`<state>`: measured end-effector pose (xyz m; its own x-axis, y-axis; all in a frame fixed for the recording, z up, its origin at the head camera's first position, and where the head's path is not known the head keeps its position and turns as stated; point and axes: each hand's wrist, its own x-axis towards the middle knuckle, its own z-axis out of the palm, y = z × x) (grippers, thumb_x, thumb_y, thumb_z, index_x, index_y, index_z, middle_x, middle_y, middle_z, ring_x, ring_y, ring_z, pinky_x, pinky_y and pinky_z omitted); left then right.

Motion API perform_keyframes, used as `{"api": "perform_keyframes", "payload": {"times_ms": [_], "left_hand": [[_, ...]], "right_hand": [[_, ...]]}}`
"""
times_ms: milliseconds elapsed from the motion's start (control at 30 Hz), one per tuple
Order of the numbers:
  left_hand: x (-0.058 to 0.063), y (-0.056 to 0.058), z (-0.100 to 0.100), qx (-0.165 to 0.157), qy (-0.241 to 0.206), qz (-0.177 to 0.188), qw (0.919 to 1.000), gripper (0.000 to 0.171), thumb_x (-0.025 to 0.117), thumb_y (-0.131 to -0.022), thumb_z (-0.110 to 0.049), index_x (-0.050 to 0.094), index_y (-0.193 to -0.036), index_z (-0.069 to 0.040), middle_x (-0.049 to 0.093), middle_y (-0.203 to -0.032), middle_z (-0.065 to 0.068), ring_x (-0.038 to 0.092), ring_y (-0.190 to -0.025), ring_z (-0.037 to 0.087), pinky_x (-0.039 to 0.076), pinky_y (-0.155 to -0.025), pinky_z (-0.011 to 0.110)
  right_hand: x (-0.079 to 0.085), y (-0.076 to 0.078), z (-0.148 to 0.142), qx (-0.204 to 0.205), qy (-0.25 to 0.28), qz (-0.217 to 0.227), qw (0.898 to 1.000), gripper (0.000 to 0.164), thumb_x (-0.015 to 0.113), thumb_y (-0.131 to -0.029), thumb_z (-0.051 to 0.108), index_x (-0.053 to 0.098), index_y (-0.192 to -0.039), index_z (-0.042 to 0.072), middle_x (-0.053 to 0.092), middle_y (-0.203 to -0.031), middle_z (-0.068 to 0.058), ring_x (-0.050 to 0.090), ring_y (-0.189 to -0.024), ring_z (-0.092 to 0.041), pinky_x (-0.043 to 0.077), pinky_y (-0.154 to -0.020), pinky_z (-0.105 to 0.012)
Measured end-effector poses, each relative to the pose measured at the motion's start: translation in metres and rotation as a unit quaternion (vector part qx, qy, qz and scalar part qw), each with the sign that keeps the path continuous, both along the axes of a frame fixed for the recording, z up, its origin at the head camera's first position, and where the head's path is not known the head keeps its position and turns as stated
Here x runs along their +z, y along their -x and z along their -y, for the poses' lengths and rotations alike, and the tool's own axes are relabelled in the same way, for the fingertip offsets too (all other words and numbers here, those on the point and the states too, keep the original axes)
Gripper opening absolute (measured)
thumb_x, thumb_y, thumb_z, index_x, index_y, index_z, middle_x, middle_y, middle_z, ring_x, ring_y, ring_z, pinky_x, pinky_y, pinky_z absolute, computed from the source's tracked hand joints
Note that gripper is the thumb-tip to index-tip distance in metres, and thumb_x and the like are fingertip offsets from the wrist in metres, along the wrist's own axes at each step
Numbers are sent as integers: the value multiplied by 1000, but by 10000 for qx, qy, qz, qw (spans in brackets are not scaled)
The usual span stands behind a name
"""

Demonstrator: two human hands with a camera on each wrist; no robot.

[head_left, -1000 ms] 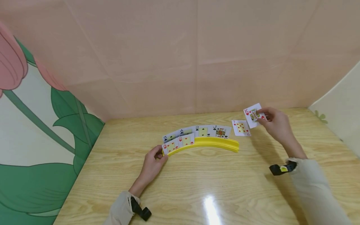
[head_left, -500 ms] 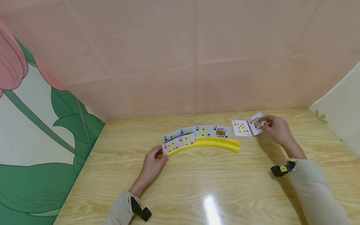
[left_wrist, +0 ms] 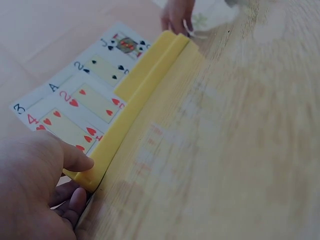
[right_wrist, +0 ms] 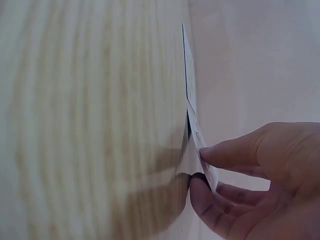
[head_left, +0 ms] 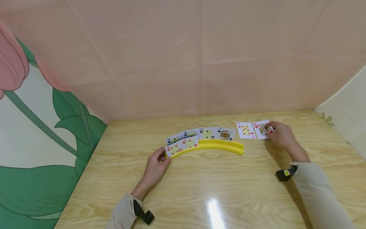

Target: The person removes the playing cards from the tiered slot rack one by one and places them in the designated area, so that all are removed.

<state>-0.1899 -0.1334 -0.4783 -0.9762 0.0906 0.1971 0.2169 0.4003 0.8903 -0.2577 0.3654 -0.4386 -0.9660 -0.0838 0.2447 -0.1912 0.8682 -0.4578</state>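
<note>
King of hearts held at the far edge of the bench, card rack steadied at its left end

Right hand (head_left: 282,135): fingers narrow, pinching the king of hearts (head_left: 260,128) by its right side, thumb on the face and a fingertip underneath. The right wrist view showed the card slightly tilted, its pinched side raised off the bench (head_left: 200,178). Position: near the far edge, toward the far right corner. The seven of diamonds (head_left: 245,130) lay face up just to its left; whether the two touched, could not tell.

Left hand (head_left: 154,167): gripped the left end of the yellow card rack (head_left: 220,144), thumb over the front, other fingers partly hidden behind. The rack stood nearer the far edge, bowed toward it.

Rear row, left to right: three of spades (head_left: 172,139), ace of spades (head_left: 189,133), two of spades (head_left: 206,133), jack of spades (head_left: 225,134), all leaning back. Front row, at the left end: four of hearts (head_left: 173,149), then two of hearts (head_left: 190,143).

A pinkish wall covering (head_left: 200,63) rose behind the far edge.
</note>
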Motion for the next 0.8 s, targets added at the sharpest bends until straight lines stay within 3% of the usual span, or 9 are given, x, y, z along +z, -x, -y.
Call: {"api": "perform_keyframes", "payload": {"times_ms": [200, 333, 600, 667, 800], "left_hand": [[0, 0, 0, 8, -9, -45, 10000, 29, 69, -87, 0, 67, -116, -6, 67, -102, 7, 56, -83, 16, 47, -73, 24], [-1, 0, 0, -2, -22, -69, 10000, 29, 69, -87, 0, 67, -116, -5, 67, -102, 7, 56, -82, 16, 47, -72, 24], [-1, 0, -2, 46, -33, -52, 10000, 30, 69, -86, 4, 67, -116, -3, 67, -103, 11, 55, -83, 18, 45, -73, 24], [3, -2, -4, 66, -31, -38, 10000, 30, 69, -86, 5, 66, -116, 0, 67, -103, 14, 55, -83, 21, 45, -72, 24], [24, -12, -8, 14, -47, -46, 10000, 29, 66, -86, 8, 65, -115, 6, 66, -103, 19, 55, -83, 25, 45, -72, 25]], "right_hand": [[0, 0, 2, 105, -230, 49, 9997, 30, 67, -86, 4, 61, -112, -10, 59, -82, -24, 50, -74, -35, 36, -65, -43], [-2, 1, 3, 282, -330, -151, 9989, 28, 68, -85, 3, 63, -109, -10, 57, -73, -15, 49, -70, -31, 35, -63, -40], [-5, -1, 4, 313, -228, -150, 9991, 27, 67, -87, 4, 63, -111, -9, 62, -86, -27, 54, -89, -47, 39, -72, -55], [-6, -2, 3, 271, -212, -98, 9994, 27, 67, -88, 4, 63, -111, -9, 61, -87, -28, 52, -93, -50, 39, -73, -57], [-6, -2, 2, 240, -231, -139, 9993, 27, 67, -86, 3, 64, -111, -8, 59, -81, -22, 51, -91, -48, 38, -72, -54]]}}
